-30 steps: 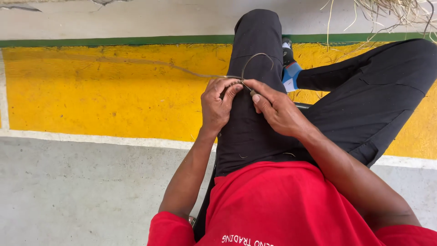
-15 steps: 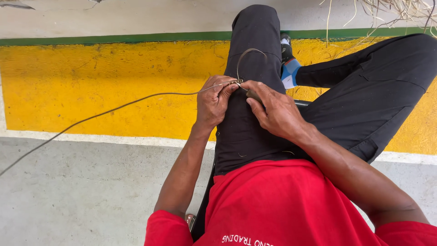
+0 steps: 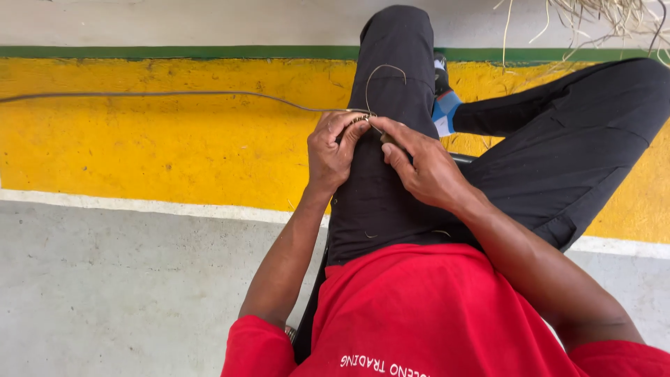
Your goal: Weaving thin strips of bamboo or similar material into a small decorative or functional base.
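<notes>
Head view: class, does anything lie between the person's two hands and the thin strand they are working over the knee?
Nothing visible does. The left hand and right hand both pinch the thin strand directly above the black trouser leg.

We see bright, soft daylight everywhere. Shadows are faint. There is no glare, and the picture looks sharp.

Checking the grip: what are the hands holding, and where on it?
Left hand and right hand pinch a thin grey-brown strand at its looped end, above the knee.
</notes>
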